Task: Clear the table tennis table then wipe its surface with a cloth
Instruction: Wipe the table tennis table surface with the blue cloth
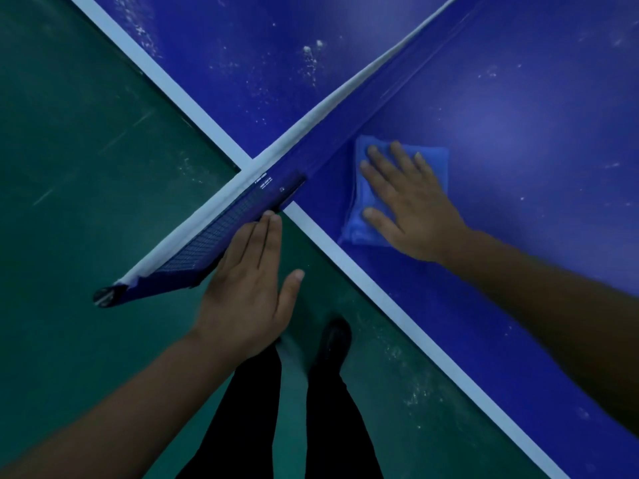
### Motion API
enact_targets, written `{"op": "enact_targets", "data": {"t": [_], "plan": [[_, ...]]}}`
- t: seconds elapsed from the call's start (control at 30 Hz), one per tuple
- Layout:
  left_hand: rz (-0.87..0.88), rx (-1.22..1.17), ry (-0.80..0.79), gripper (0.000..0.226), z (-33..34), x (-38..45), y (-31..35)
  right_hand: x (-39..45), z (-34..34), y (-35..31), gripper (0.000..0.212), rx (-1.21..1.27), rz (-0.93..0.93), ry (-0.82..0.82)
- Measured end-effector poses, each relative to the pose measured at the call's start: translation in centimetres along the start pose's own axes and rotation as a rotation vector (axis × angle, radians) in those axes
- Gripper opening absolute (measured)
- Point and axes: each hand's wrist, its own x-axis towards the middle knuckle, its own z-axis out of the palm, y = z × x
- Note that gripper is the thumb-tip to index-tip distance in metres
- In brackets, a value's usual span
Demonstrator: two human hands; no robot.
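The blue table tennis table [518, 133] fills the upper right, edged by a white line. A folded blue cloth [432, 160] lies flat on it close to the net [345, 108] and the side edge. My right hand [408, 205] presses on the cloth with fingers spread and straight. My left hand [249, 288] hangs beside the table with straight fingers, its fingertips touching the net's overhanging end by the net post [107, 295]. White dust specks dot the table beyond the net.
The net runs diagonally from lower left to upper right, its post sticking out past the table edge. Green floor [69, 150] lies to the left and below. My dark trouser legs and a black shoe [332, 344] stand beside the table.
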Motion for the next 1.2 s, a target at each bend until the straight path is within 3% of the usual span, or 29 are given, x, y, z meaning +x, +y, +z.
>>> {"op": "enact_targets", "data": {"t": [0.07,0.2,0.23,0.37,0.53,0.6,0.73,0.87,0.9,0.97,1.07,1.2], "plan": [[0.003,-0.011,-0.015,0.071,-0.2,0.1,0.0,1.1,0.3,-2.6,0.070,0.001,0.023,0.009],[-0.011,-0.051,-0.041,0.074,-0.2,0.0,-0.1,-1.7,1.6,-5.1,0.066,-0.035,-0.410,-0.055],[-0.023,-0.069,-0.044,0.077,-0.2,0.0,-0.1,-1.6,1.2,-3.7,0.066,-0.044,-0.416,-0.049],[-0.040,-0.129,-0.037,0.083,-0.1,-0.1,-0.3,0.2,-0.2,-1.2,0.066,-0.026,-0.159,-0.021],[0.002,-0.086,-0.052,0.078,0.0,-0.1,-0.5,-2.7,2.1,-7.1,0.060,0.005,-0.275,0.033],[0.029,-0.081,-0.051,0.076,0.1,-0.1,-0.7,-5.1,2.4,-6.1,0.057,0.035,-0.101,0.066],[0.010,-0.159,-0.053,0.074,0.3,-0.1,-1.0,-12.0,2.0,-2.9,0.062,0.131,0.466,0.072],[0.003,-0.272,0.007,0.064,0.3,0.3,0.0,-7.2,2.5,-7.5,0.062,0.202,0.992,0.082],[0.025,-0.293,0.024,0.061,0.3,0.5,0.4,-5.0,2.7,-9.5,0.062,0.194,1.011,0.094],[0.103,-0.317,0.076,0.051,0.6,1.3,1.3,-2.6,3.2,-12.8,0.062,0.143,0.872,0.114],[0.234,-0.342,0.139,0.039,1.5,3.1,3.1,-6.8,3.6,-12.0,0.065,0.104,0.736,0.074],[0.414,-0.332,0.030,0.040,3.1,5.5,6.0,-17.8,4.3,-6.0,0.072,0.116,1.060,0.015]]}}
